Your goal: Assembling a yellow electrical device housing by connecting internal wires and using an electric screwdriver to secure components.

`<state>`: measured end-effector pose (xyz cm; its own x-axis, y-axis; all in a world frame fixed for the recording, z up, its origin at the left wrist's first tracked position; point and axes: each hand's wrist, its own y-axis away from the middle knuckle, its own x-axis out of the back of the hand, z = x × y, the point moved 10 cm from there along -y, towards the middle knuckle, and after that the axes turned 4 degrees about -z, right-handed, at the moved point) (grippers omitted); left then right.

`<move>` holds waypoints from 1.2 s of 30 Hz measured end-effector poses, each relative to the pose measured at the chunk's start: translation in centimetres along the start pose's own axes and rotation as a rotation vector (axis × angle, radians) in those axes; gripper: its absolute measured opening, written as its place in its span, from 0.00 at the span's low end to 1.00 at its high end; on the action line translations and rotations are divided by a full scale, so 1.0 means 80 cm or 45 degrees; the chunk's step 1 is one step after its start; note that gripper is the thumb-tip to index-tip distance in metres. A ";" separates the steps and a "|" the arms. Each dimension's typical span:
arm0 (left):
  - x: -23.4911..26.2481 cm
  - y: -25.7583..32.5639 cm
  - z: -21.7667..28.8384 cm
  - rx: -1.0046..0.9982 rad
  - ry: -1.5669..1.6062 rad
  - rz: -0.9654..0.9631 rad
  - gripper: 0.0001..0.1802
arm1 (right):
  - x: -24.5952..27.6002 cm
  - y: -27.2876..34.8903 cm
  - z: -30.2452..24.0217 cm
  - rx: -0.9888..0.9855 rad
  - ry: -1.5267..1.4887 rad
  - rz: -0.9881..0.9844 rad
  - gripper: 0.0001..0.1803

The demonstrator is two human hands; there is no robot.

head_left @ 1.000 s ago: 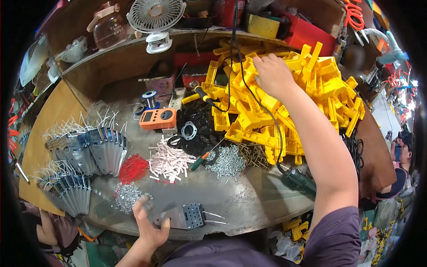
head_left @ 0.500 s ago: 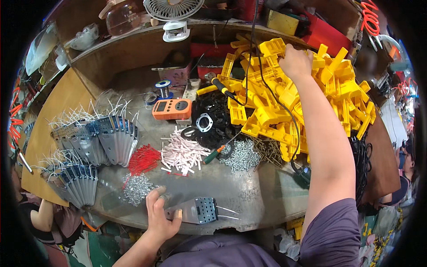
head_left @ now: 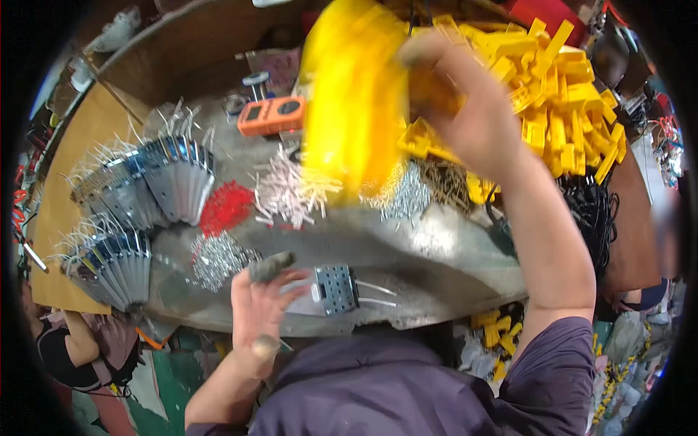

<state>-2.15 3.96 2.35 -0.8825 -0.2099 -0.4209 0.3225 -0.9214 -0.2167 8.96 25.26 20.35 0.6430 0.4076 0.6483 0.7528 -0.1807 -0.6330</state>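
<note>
Held up in my right hand (head_left: pixel 476 112) is a yellow plastic housing (head_left: pixel 355 102), long and smeared by motion, high over the table's middle. The fingers grip its right side. My left hand (head_left: pixel 256 316) hovers at the table's front edge, fingers apart, with grey covers on a fingertip and the thumb. Right by those fingers lies a metal plate (head_left: pixel 337 289) with a perforated dark end and two white wires pointing right. Whether the left fingers touch the plate I cannot tell. Behind the raised housing spreads the heap of yellow housings (head_left: pixel 574 109).
Small piles lie across the table: silver pieces (head_left: pixel 220 261), red pieces (head_left: pixel 227 208), pale pink tubes (head_left: pixel 287 190), silver screws (head_left: pixel 407 195) and brown screws (head_left: pixel 445 182). Fanned metal plates (head_left: pixel 120 269) stand at left. An orange meter (head_left: pixel 270 116) sits behind; black cables (head_left: pixel 596 218) lie at right.
My right hand has come back from the heap toward me, bringing a yellow housing. The left hand has lifted and spread its fingers beside the metal plate. The view has shifted.
</note>
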 end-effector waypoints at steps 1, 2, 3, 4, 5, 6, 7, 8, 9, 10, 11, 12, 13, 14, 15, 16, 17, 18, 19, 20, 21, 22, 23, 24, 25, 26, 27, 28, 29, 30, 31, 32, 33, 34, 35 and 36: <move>-0.024 -0.004 -0.002 0.111 0.092 -0.024 0.56 | -0.041 0.018 -0.044 0.286 0.217 -0.113 0.23; -0.043 -0.011 -0.004 0.216 0.196 -0.074 0.58 | -0.076 0.044 -0.062 0.316 0.129 -0.243 0.24; -0.043 0.007 -0.061 0.873 0.746 0.192 0.50 | -0.106 0.075 -0.067 0.105 0.042 -0.434 0.23; -0.061 0.000 -0.036 0.605 0.008 -0.274 0.38 | -0.124 0.101 -0.074 0.086 -0.072 -0.466 0.22; -0.050 0.005 -0.049 0.654 0.034 -0.134 0.36 | -0.126 0.109 -0.075 0.001 -0.253 -0.432 0.20; -0.044 0.008 -0.059 0.697 0.053 -0.001 0.35 | -0.121 0.117 -0.070 -0.012 -0.244 -0.435 0.20; -0.039 0.013 -0.060 0.698 0.055 0.005 0.35 | -0.103 0.126 -0.056 -0.061 -0.177 -0.301 0.18; -0.030 0.017 -0.060 0.686 0.061 -0.003 0.34 | -0.084 0.138 -0.040 -0.106 -0.112 -0.169 0.16; -0.024 0.021 -0.062 0.681 0.069 -0.018 0.34 | -0.075 0.156 -0.013 -0.172 0.161 -0.175 0.17; -0.022 0.025 -0.063 0.690 0.074 -0.017 0.34 | -0.062 0.171 0.016 -0.238 0.435 -0.182 0.18; -0.025 0.028 -0.064 0.701 0.053 -0.062 0.33 | -0.064 0.183 0.037 -0.230 0.536 -0.295 0.18; -0.028 0.029 -0.064 0.711 0.032 -0.104 0.32 | -0.070 0.190 0.054 -0.217 0.633 -0.407 0.17; -0.031 0.029 -0.067 0.714 0.037 -0.102 0.32 | -0.070 0.189 0.063 -0.219 0.632 -0.414 0.17; -0.036 0.027 -0.069 0.702 0.045 -0.099 0.31 | -0.083 0.191 0.065 -0.131 0.670 -0.557 0.17; -0.039 0.026 -0.070 0.689 0.047 -0.085 0.31 | -0.100 0.194 0.065 -0.033 0.696 -0.698 0.17; -0.039 0.024 -0.071 0.691 0.047 -0.072 0.31 | -0.102 0.193 0.066 -0.027 0.686 -0.701 0.17; -0.042 0.023 -0.075 0.728 0.028 -0.086 0.30 | -0.105 0.193 0.068 -0.024 0.717 -0.746 0.17; -0.043 0.024 -0.076 0.762 0.002 -0.085 0.30 | -0.111 0.189 0.068 -0.009 0.737 -0.787 0.16; -0.044 0.024 -0.075 0.780 0.035 -0.076 0.30 | -0.101 0.175 0.052 -0.018 0.675 -0.647 0.16; -0.040 0.023 -0.078 0.776 0.029 -0.039 0.30 | -0.106 0.169 0.032 0.008 0.648 -0.650 0.16; -0.045 0.024 -0.082 0.745 0.153 -0.090 0.30 | -0.089 0.154 0.012 -0.100 0.255 -0.375 0.17; -0.052 0.025 -0.083 0.712 0.278 -0.159 0.30 | -0.071 0.149 0.003 -0.222 -0.128 -0.107 0.18; -0.052 0.027 -0.089 0.715 0.323 -0.138 0.30 | -0.074 0.149 -0.011 -0.215 -0.362 -0.037 0.20; -0.051 0.025 -0.092 0.713 0.325 -0.136 0.30 | -0.073 0.151 -0.026 -0.217 -0.581 0.040 0.21; -0.056 0.023 -0.093 0.710 0.332 -0.193 0.30 | -0.079 0.153 -0.034 -0.259 -0.883 0.161 0.19; -0.062 0.023 -0.093 0.707 0.340 -0.251 0.30 | -0.090 0.154 -0.036 -0.242 -1.048 0.187 0.17; -0.063 0.021 -0.090 0.690 0.294 -0.263 0.30 | -0.098 0.158 -0.034 -0.289 -1.028 0.141 0.18; -0.062 0.022 -0.090 0.688 0.295 -0.262 0.30 | -0.106 0.163 -0.033 -0.335 -1.006 0.095 0.18; -0.060 0.024 -0.092 0.688 0.302 -0.267 0.30 | -0.113 0.166 -0.038 -0.335 -1.005 0.093 0.18; -0.062 0.023 -0.094 0.686 0.315 -0.284 0.31 | -0.105 0.171 -0.039 -0.319 -1.034 0.254 0.17; -0.064 0.021 -0.092 0.683 0.321 -0.297 0.31 | -0.096 0.177 -0.040 -0.300 -1.059 0.414 0.17; -0.067 0.021 -0.091 0.714 0.305 -0.329 0.31 | -0.097 0.180 -0.044 -0.301 -1.044 0.414 0.17; -0.068 0.022 -0.091 0.740 0.288 -0.358 0.31 | -0.094 0.180 -0.052 -0.250 -0.955 0.408 0.16; -0.068 0.023 -0.092 0.732 0.297 -0.369 0.31 | -0.090 0.181 -0.059 -0.198 -0.867 0.400 0.16; -0.068 0.027 -0.097 0.768 0.309 -0.372 0.32 | -0.085 0.178 -0.063 -0.220 -0.799 0.364 0.15; -0.067 0.032 -0.102 0.809 0.316 -0.369 0.32 | -0.084 0.179 -0.062 -0.221 -0.794 0.362 0.15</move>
<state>6.19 5.37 -3.13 -0.7743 0.0810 -0.6276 -0.2383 -0.9561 0.1707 16.15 15.49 9.04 0.6567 0.7507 0.0717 0.6125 -0.4755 -0.6315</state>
